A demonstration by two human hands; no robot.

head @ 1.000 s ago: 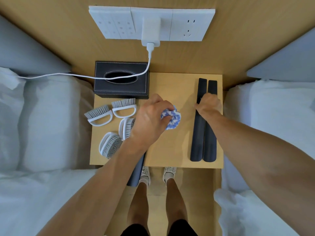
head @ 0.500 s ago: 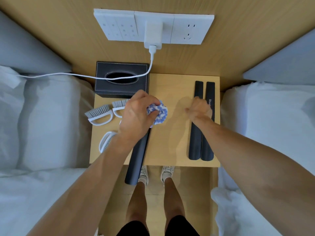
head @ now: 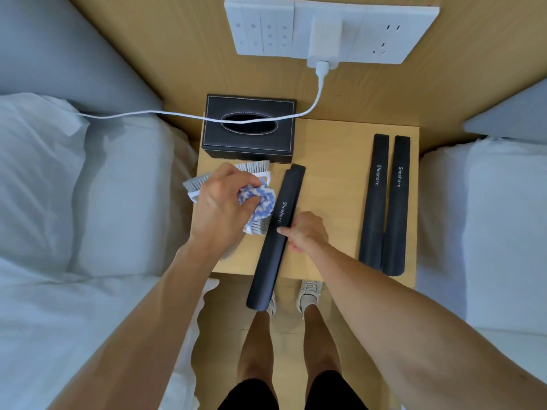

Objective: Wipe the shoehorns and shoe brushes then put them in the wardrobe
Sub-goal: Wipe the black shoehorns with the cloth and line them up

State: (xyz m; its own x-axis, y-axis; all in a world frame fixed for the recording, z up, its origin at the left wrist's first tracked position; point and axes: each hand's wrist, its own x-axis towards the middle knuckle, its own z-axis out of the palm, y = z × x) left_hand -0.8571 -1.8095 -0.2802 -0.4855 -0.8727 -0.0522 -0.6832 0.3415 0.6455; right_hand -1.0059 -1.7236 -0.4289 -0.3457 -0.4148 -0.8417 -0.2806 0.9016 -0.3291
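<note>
A dark shoehorn (head: 273, 241) lies slanted on the small wooden table (head: 331, 161), its lower end jutting past the front edge. My right hand (head: 306, 232) pinches it near the middle, thumb on top. My left hand (head: 220, 202) grips a bunched blue-and-white cloth (head: 262, 201) just left of the shoehorn's upper half. Two more shoehorns (head: 386, 202) lie side by side at the table's right. White-handled shoe brushes (head: 254, 167) with grey bristles lie mostly hidden under my left hand.
A black tissue box (head: 248, 143) stands at the table's back left, with a white charger cable (head: 177, 115) running over it from the wall socket panel (head: 325, 31). Beds with white linen (head: 88, 202) flank the table. My legs and shoes stand below its front edge.
My right hand left the two shoehorns on the right and came over to take the middle shoehorn. My left hand with the cloth shifted left, over the brushes.
</note>
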